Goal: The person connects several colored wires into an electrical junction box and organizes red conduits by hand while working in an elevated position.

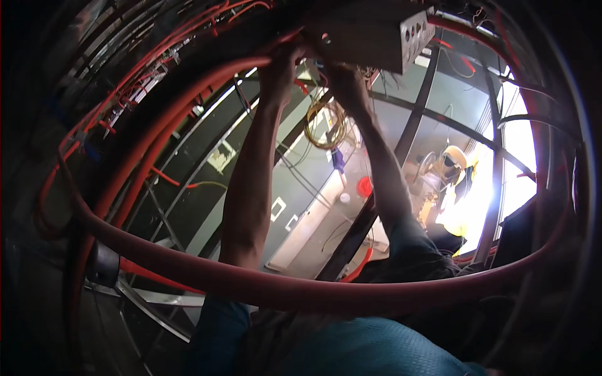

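Both my arms reach up to a grey metal box (367, 37) with round holes in its side face. My left hand (280, 69) is raised just left of the box, closed, against the end of a thick orange conduit (241, 64). Shadow covers its fingertips. Just below the box's lower edge, my right hand (346, 83) is curled closed among thin wires. What either hand grips is hidden. A coil of yellowish wire (324, 126) hangs below and between the hands.
A thick red conduit (282, 293) loops across in front of my forearms. Dark metal bars (421, 100) form a frame around me. More orange conduits (147, 147) run along the left. Far below, a person in a yellow hard hat (453, 156) is near a bright opening.
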A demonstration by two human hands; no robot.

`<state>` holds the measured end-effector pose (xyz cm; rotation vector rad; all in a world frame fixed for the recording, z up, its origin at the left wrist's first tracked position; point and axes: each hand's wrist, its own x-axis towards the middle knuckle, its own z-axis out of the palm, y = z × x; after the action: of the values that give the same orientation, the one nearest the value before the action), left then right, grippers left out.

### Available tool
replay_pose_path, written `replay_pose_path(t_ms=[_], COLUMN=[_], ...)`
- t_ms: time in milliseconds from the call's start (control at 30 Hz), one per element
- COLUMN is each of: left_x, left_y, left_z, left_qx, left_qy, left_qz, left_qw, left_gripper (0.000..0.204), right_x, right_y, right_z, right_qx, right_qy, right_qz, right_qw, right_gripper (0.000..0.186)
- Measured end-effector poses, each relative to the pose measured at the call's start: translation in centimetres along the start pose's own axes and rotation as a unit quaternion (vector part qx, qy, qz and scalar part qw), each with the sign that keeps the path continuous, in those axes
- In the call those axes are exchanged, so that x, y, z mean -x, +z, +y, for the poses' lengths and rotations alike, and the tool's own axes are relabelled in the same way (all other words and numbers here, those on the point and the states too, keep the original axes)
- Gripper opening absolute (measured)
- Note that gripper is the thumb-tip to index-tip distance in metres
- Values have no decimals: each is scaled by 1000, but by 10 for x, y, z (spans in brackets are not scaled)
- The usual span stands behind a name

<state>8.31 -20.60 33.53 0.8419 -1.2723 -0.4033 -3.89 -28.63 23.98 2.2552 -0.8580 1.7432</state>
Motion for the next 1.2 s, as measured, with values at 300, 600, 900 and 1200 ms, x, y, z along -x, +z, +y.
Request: replay_pose_path(t_ms=[300, 600, 900, 1200], left_x=[-2, 6, 1, -2], left_y=[-4, -11, -9, -10], left_z=[-9, 5, 4, -9], left_qx=[33, 4, -47, 17], left_qy=[34, -5, -43, -26], left_qz=[-4, 16, -5, 6], left_qw=[999, 1000, 998, 999], left_gripper=[8, 6, 21, 21], right_x=[-15, -14, 95, 85], right_y=[-19, 4, -51, -54], right_z=[-14, -18, -24, -29], right_qx=[-16, -80, -55, -78], right_qy=[46, 10, 175, 229], right_qz=[-94, -42, -134, -69], right_qw=[994, 996, 974, 968], right_gripper=[35, 26, 38, 19])
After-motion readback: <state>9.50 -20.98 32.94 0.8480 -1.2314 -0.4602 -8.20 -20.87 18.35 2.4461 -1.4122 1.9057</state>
